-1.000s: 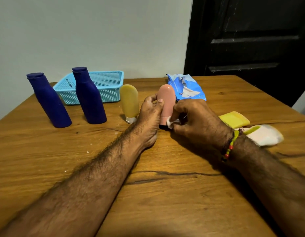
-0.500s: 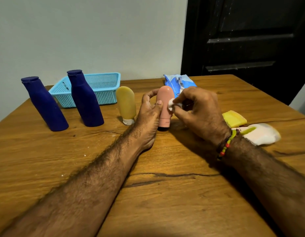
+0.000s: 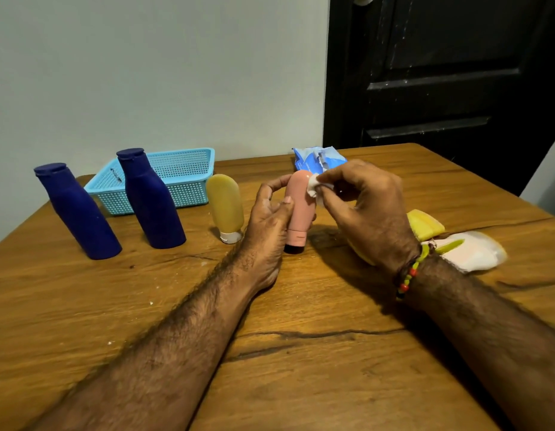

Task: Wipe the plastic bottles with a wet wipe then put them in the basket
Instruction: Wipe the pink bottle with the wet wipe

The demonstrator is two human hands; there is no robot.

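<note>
Pink bottle [image 3: 298,209] looks light, smooth, tippy on its cap; left hand [image 3: 266,225] grips its middle, right hand [image 3: 360,206] fingers pinch the wipe [image 3: 313,185] against its top.

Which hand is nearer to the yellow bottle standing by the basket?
The left. The left hand holds the pink bottle just right of the yellow bottle. The right hand is farther right, beyond the pink bottle, wiping its top.

The right hand [image 3: 360,206] hides part of the wipes pack [image 3: 316,158] and yellow bottle [image 3: 425,223].
</note>
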